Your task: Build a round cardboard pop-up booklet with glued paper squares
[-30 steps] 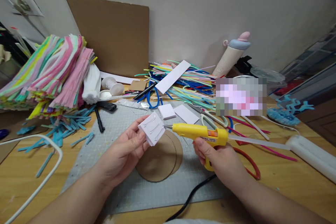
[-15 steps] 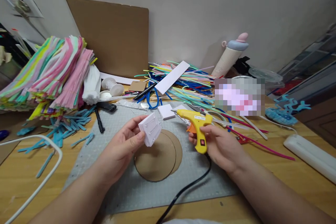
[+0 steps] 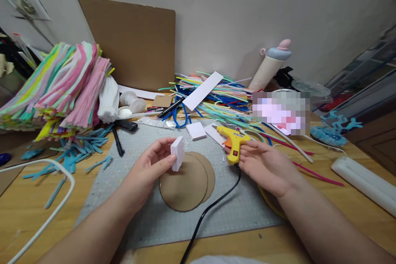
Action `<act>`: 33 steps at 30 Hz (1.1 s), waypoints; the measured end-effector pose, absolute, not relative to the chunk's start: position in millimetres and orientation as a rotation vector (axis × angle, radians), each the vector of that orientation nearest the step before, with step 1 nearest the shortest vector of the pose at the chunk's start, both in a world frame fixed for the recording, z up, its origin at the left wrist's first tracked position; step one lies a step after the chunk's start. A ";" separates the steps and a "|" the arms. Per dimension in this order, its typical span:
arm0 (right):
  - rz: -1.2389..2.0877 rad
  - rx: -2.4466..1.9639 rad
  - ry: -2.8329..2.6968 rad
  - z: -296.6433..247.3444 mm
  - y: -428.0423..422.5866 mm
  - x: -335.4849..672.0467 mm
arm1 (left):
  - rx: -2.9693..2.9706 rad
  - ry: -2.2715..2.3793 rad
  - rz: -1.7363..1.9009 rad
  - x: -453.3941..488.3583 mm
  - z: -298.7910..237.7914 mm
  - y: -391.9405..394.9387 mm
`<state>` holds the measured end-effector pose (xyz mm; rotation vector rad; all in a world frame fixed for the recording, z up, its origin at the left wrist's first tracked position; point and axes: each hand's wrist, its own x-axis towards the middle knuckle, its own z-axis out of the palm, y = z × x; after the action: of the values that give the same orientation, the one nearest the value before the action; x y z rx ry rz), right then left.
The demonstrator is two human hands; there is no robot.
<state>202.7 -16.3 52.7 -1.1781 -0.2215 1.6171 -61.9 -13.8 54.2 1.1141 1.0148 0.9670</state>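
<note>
My left hand (image 3: 159,159) pinches a small stack of white square pieces (image 3: 177,154) between thumb and fingers, its layered edge towards me. Below it lie two overlapping round cardboard discs (image 3: 182,189) on the grey cutting mat (image 3: 148,222). My right hand (image 3: 262,163) is palm up with its fingers loosened and stretched out beside the handle of a yellow hot glue gun (image 3: 234,142). The gun lies on its side with its nozzle to the left; its orange trigger is free. Some of the right fingers are hidden behind the handle.
Another white square stack (image 3: 196,131) lies behind the discs. Pipe cleaners (image 3: 229,90) heap at the back, with bundles (image 3: 62,86) on the left. The black cord (image 3: 204,214) runs to the front edge. A white power strip (image 3: 365,185) lies on the right.
The glue gun has gone from upright in my right grip to lying flat, and my right fingers have opened. My left hand has turned the white stack so its glue-lined face is less visible.
</note>
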 end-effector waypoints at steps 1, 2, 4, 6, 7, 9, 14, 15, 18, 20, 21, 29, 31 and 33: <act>1.633 -1.208 -0.215 57.2 -19.1 207.1 | 1.160 1.036 0.964 -62.3 53.9 -13.3; 1.629 -1.243 -0.215 61.5 -23.1 212.0 | 1.207 1.057 0.953 -62.8 53.5 -13.2; 1.551 -1.296 -0.220 68.0 -34.2 220.0 | 1.306 1.096 0.904 -63.7 52.6 -13.7; 1.382 -1.309 -0.267 72.0 -47.7 221.9 | 1.427 1.129 0.850 -64.2 51.7 -15.5; 1.283 -1.294 -0.331 73.4 -54.2 219.4 | 1.495 1.146 0.827 -64.1 51.2 -16.7; 1.154 -1.269 -0.578 74.9 -63.9 208.0 | 1.664 1.167 0.783 -63.1 50.7 -19.6; 1.248 -1.404 -1.490 65.9 -62.3 168.7 | 2.187 1.146 0.662 -58.2 50.3 -25.5; 1.223 -1.408 -1.603 60.7 -59.4 164.0 | 2.254 1.149 0.635 -57.5 50.1 -26.2; 1.180 -1.461 -1.681 41.5 -52.6 159.6 | 2.350 1.145 0.560 -56.1 48.5 -26.9; 1.210 -1.465 -1.593 30.0 -51.2 161.4 | 2.374 1.113 0.521 -55.2 46.6 -26.3; 1.244 -1.460 -1.541 25.6 -51.1 162.7 | 2.382 1.095 0.509 -54.6 45.6 -25.7; 1.325 -1.414 -1.403 12.8 -48.7 163.4 | 2.460 1.091 0.475 -48.6 38.1 -22.9; 1.320 -1.409 -1.401 12.9 -48.6 162.7 | 2.490 1.090 0.455 -47.2 36.7 -22.8; 1.315 -1.418 -1.412 14.4 -49.5 162.6 | 2.515 1.101 0.436 -46.1 35.1 -22.5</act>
<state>162.6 -49.5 14.4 -1.4180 -1.4118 1.3148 -46.1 -22.5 35.1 2.5153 1.1008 0.4357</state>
